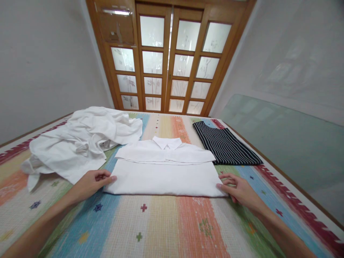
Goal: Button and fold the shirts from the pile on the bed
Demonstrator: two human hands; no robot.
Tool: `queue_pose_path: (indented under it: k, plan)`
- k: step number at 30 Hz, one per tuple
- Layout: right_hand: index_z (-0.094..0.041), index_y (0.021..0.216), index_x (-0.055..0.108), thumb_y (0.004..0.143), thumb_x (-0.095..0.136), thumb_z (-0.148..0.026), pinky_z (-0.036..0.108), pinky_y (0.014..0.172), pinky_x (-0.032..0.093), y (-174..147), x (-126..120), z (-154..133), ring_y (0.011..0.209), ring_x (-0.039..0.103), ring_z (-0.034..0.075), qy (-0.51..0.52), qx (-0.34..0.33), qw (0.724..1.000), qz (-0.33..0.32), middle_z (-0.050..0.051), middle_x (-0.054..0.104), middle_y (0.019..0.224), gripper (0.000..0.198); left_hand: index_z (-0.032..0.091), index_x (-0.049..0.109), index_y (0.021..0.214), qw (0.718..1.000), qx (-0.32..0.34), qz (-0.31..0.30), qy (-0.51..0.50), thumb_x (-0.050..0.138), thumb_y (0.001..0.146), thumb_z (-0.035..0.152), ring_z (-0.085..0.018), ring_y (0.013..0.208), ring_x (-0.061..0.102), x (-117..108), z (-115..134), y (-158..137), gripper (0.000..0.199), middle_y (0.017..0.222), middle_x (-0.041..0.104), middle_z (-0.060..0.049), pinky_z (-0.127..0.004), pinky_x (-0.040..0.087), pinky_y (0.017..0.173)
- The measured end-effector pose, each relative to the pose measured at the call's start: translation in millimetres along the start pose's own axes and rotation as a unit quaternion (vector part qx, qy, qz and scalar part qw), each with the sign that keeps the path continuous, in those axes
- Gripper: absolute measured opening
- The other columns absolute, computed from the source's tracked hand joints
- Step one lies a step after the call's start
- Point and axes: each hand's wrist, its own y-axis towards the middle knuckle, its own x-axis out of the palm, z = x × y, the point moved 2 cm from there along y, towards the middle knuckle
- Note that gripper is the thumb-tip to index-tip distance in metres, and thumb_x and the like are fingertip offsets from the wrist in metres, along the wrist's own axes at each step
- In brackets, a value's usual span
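Note:
A white collared shirt [166, 177] lies folded into a wide rectangle in the middle of the bed, its collar at the far side. My left hand [94, 181] is at the shirt's left edge, thumb on top and fingers curled under, pinching the fabric. At the right edge, my right hand [236, 186] pinches the cloth the same way, its thumb on the white surface and its fingertips partly hidden. The folded near edge rests flat on the bed cover.
A crumpled heap of white cloth [80, 139] lies at the left. To the right is a folded black-and-white striped garment [225, 143]. The striped, patterned bed cover [161, 225] spreads beneath everything. A pale green headboard-like panel [282, 143] stands along the right, and wooden glazed doors [166, 50] are beyond.

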Motion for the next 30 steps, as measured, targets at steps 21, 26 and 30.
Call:
queue_pose_path:
  k: [21,26,30]
  plan:
    - [-0.019,0.104,0.062,0.067,0.073,-0.056,0.026,0.046,0.042,-7,-11,16,0.049,0.049,0.012,-0.069,-0.094,0.993,0.022,-0.001,0.061,0.071,0.053,0.021,0.060,0.051,0.992,0.041,-0.075,0.094,0.074,0.058,0.057,-0.014,0.051,0.041,-11,-9,-8,0.039,0.048,0.047,0.003,-0.024,0.029,0.050]
    - [-0.023,0.088,0.071,0.079,0.064,-0.049,0.037,0.074,0.054,0,-8,-12,0.078,0.066,0.024,-0.182,-0.211,0.957,0.076,0.008,0.072,0.088,0.029,0.022,0.062,0.057,0.969,0.168,0.065,0.168,0.064,0.072,0.059,-0.018,0.056,0.050,-4,16,-5,0.040,0.056,0.057,-0.002,-0.028,0.039,0.057]
    - [-0.024,0.101,0.073,0.092,0.051,-0.041,0.043,0.099,0.048,3,22,-28,0.108,0.065,0.026,-0.234,-0.311,0.921,-0.012,0.008,0.073,0.109,0.030,0.023,0.071,0.084,0.938,0.278,0.012,0.207,0.054,0.084,0.052,-0.023,0.086,0.064,33,32,-9,0.034,0.090,0.071,-0.007,-0.033,0.049,0.084]
